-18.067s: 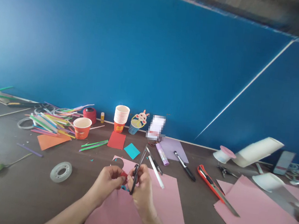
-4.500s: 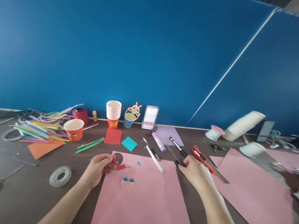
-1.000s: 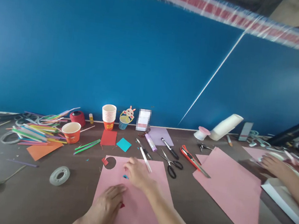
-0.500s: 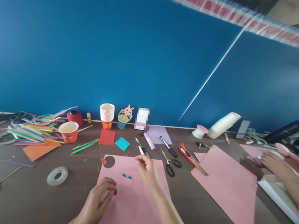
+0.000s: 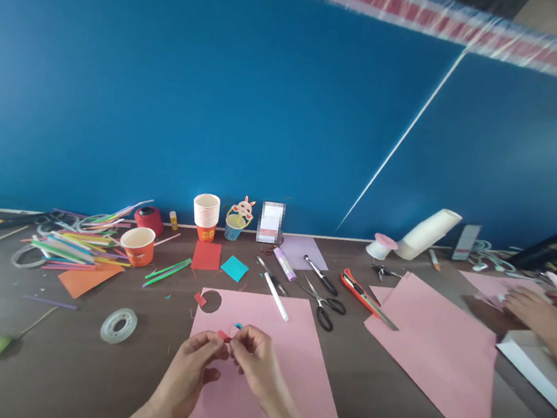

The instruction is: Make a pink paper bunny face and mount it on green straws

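My left hand [image 5: 192, 363] pinches a small red paper piece [image 5: 224, 336] between thumb and fingertips. My right hand [image 5: 255, 362] meets it fingertip to fingertip, closed on the piece's right end. Both hands are over a pink paper sheet [image 5: 295, 372] with a round hole near its far left corner. Just beyond my right fingers a bit of blue paper eye [image 5: 238, 326] shows; the rest is hidden by the hands. A white pen [image 5: 276, 297] lies across the sheet's far edge, and a red paper scrap [image 5: 200, 299] is by the hole.
Scissors [image 5: 324, 303], a red utility knife [image 5: 366, 298] and stacked pink paper [image 5: 443, 355] are on the right. At left are a tape roll [image 5: 119, 326], an orange cup [image 5: 137, 246] and colored straws [image 5: 70, 249]. A co-worker's hand [image 5: 531, 308] works at far right.
My right hand has come down and left from near the white pen to meet my left hand at the red paper piece. My left hand has lifted slightly. The view has shifted a little.
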Available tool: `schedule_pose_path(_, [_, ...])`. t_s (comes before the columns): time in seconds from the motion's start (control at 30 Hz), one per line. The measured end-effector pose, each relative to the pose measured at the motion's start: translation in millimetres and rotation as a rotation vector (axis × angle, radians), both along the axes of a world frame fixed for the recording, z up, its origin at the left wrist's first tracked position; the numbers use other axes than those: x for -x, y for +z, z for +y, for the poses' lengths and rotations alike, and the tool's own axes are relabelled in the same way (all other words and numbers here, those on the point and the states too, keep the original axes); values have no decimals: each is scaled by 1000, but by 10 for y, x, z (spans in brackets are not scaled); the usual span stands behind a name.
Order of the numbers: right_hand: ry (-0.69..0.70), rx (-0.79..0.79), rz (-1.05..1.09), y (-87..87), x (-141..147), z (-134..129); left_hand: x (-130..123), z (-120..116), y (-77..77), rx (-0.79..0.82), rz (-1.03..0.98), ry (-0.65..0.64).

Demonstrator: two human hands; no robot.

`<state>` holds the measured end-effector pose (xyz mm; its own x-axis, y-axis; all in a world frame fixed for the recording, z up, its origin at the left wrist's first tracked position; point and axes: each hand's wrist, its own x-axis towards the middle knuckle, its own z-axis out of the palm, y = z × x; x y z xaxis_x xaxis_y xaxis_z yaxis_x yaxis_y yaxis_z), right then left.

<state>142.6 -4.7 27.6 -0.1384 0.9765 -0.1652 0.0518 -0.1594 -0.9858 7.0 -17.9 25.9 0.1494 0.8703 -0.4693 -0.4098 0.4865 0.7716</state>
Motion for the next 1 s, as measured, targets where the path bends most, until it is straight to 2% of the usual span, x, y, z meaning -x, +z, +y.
schedule_pose_path(0.17, [33, 45, 65, 18, -13, -32, 25, -43, -63, 35, -42, -20])
schedule_pose_path(0.37, [37, 64, 13, -27, 20, -17, 35, -43, -21, 8, -16, -70])
schedule_pose_path(0.47, [80, 43, -44, -29, -6, -7, 60, -17, 23, -58, 136, -122])
schedule_pose_path(0.6, [113, -114, -225, 14, -61, 6, 107, 72, 51, -257, 433, -205])
schedule_pose_path(0.7, [98, -169, -312, 44, -87, 34, 118, 142, 40, -336, 543, -276])
schedule_pose_path(1.0, [83, -44, -139, 47, -79, 166, 39, 245, 54, -267, 426, -305])
